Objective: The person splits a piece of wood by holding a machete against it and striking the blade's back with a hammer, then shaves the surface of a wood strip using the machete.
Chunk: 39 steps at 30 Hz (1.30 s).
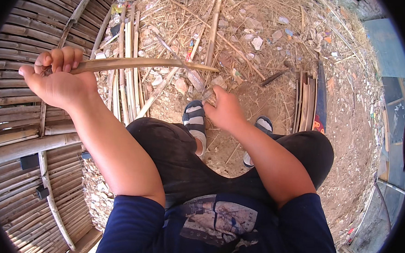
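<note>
My left hand (64, 74) is raised at the left, palm up, its fingers curled around one end of a long split bamboo strip (132, 63). The strip runs almost level to the right, and its tapered far end is over the littered ground. My right hand (224, 108) is closed on a knife (196, 81) in front of my knees. Its narrow blade points up and to the left and crosses the strip near the far end. Whether the edge touches the strip, I cannot tell. My fingers hide most of the knife's grip.
Several split bamboo strips (127, 75) lie on the ground at left. Dark bamboo pieces (304, 102) lie beside my right knee. A bamboo slat wall (18, 69) rises close on the left. Stones, straw and scraps cover the ground around my sandalled feet (194, 116).
</note>
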Each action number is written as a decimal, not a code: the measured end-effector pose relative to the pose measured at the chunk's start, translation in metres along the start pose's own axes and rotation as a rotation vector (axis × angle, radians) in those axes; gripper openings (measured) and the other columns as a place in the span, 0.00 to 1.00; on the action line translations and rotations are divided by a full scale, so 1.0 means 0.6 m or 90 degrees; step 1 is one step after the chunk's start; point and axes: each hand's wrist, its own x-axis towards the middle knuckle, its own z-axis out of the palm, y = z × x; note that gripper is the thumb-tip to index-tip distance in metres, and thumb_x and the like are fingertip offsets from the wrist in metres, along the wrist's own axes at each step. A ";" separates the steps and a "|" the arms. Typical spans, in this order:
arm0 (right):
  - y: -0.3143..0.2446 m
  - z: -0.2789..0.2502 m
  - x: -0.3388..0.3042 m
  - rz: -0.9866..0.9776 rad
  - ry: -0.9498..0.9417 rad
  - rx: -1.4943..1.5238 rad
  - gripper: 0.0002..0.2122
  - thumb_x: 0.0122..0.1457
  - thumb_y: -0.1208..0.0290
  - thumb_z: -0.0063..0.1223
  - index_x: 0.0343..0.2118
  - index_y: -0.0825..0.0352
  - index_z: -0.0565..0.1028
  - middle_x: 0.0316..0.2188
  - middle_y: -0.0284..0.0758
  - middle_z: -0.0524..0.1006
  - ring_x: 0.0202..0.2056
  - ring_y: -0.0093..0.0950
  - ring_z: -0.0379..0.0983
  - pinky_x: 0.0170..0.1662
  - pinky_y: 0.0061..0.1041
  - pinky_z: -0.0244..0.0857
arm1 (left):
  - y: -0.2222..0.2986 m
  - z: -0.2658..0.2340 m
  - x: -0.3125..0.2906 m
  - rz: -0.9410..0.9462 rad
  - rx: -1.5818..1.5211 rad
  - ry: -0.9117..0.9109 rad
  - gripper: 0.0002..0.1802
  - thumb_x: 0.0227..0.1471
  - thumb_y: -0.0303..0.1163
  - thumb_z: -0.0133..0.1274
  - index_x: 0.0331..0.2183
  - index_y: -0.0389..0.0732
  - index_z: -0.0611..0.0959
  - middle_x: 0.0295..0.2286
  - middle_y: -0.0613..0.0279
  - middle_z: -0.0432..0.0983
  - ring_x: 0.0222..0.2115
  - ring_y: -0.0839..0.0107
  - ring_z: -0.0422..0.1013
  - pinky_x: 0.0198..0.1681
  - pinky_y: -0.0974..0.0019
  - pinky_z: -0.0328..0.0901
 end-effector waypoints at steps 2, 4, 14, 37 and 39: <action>-0.021 -0.003 -0.012 -0.074 0.060 0.046 0.19 0.55 0.68 0.63 0.46 0.73 0.72 0.25 0.50 0.78 0.28 0.48 0.77 0.34 0.44 0.68 | 0.002 0.000 -0.006 0.001 -0.023 -0.004 0.28 0.67 0.54 0.33 0.20 0.46 0.65 0.15 0.70 0.49 0.18 0.73 0.47 0.25 0.67 0.46; -0.019 0.004 -0.016 -0.136 0.105 0.057 0.19 0.55 0.68 0.63 0.45 0.73 0.72 0.22 0.47 0.77 0.24 0.45 0.77 0.31 0.42 0.67 | 0.002 0.012 -0.010 0.008 0.016 -0.004 0.27 0.66 0.52 0.31 0.21 0.46 0.65 0.15 0.69 0.49 0.18 0.73 0.46 0.25 0.67 0.45; -0.022 -0.032 0.005 -0.057 0.005 -0.045 0.19 0.54 0.69 0.62 0.47 0.71 0.73 0.28 0.51 0.80 0.32 0.49 0.78 0.36 0.43 0.70 | 0.002 -0.021 0.008 -0.016 0.004 -0.087 0.34 0.66 0.63 0.34 0.19 0.47 0.65 0.15 0.71 0.49 0.17 0.75 0.45 0.24 0.68 0.44; -0.007 -0.009 -0.007 -0.176 0.115 0.134 0.20 0.56 0.68 0.60 0.47 0.75 0.71 0.32 0.51 0.81 0.35 0.50 0.80 0.41 0.44 0.72 | 0.010 -0.012 -0.006 -0.146 -0.200 -0.393 0.32 0.55 0.63 0.58 0.18 0.49 0.66 0.14 0.73 0.49 0.17 0.76 0.44 0.25 0.67 0.43; 0.052 0.047 -0.012 -0.026 0.066 0.002 0.21 0.55 0.68 0.60 0.48 0.76 0.71 0.32 0.52 0.81 0.36 0.50 0.80 0.42 0.45 0.72 | 0.007 -0.011 -0.007 -0.076 -0.092 -0.259 0.30 0.59 0.60 0.54 0.19 0.48 0.66 0.15 0.72 0.50 0.17 0.75 0.45 0.25 0.67 0.43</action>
